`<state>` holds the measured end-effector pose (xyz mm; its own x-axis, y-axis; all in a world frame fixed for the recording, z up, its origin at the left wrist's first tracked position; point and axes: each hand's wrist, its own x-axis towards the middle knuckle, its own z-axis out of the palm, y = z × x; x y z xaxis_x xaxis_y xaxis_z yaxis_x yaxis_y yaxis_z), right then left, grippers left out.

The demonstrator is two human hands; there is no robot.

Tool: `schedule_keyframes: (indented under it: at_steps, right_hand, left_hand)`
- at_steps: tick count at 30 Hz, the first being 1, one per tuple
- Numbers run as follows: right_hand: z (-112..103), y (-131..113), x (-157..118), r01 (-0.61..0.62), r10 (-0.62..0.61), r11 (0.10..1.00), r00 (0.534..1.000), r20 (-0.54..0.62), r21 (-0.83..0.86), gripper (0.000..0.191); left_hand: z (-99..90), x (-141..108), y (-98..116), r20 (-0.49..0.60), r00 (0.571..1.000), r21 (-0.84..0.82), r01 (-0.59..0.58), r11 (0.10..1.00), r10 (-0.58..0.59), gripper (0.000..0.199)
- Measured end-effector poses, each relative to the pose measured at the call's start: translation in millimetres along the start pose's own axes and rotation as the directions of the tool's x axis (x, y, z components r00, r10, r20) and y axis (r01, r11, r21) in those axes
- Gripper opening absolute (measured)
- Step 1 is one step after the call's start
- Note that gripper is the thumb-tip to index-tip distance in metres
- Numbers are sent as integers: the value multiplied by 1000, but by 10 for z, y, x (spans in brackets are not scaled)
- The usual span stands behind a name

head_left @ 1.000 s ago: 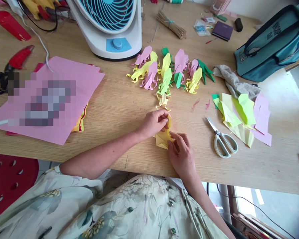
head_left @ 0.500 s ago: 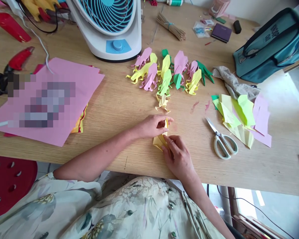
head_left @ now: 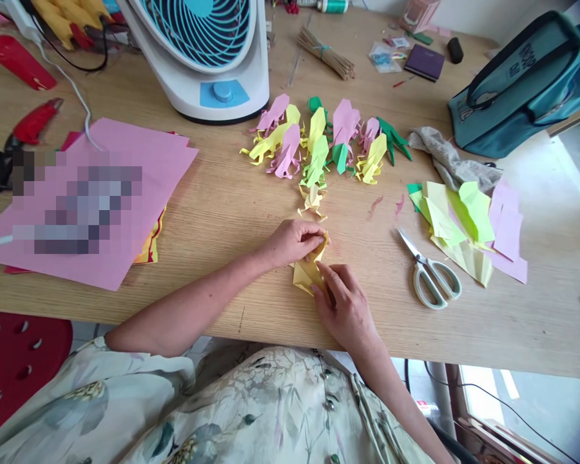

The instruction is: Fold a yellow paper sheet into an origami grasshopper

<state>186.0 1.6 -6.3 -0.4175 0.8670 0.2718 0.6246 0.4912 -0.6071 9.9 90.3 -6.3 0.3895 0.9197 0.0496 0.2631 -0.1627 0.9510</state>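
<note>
A piece of folded yellow paper point(head_left: 307, 274) lies near the front edge of the wooden table, between my two hands. My left hand point(head_left: 297, 241) pinches its far tip between thumb and fingers. With thumb and fingertips, my right hand point(head_left: 345, 299) grips the paper's near right side; part of the paper is hidden under those fingers. Just beyond my left hand sits a small pale yellow origami frog point(head_left: 312, 198). Behind it stand several more origami frogs point(head_left: 318, 161) in pink, yellow and green, set close together.
White-handled scissors point(head_left: 430, 274) and a pile of coloured paper scraps point(head_left: 459, 219) lie to the right. Pink paper sheets point(head_left: 159, 167) are stacked at left. A white fan point(head_left: 217, 96) stands behind, a teal bag point(head_left: 512, 96) at far right, and a red stool point(head_left: 9, 361) below left.
The fingers of my left hand have closed on the paper's far tip, which stood up narrow before and now lies flatter. My right hand keeps its grip. The view has shifted slightly.
</note>
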Motion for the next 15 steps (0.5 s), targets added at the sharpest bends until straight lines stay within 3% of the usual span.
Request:
schedule_keyframes:
  at_steps: [4,9,15]
  right_hand:
    - [20,13,-5,-21,21,999,1000,2,-41,39]
    - [44,21,-9,-60,60,989,998,0,-137,38]
    - [71,42,-11,-77,69,980,996,-49,-183,44]
  left_hand:
    - [32,29,-13,-94,991,149,-85,985,100,18]
    - [80,31,-18,-152,985,123,-59,991,78,15]
    - [99,33,3,-203,970,205,-90,975,132,16]
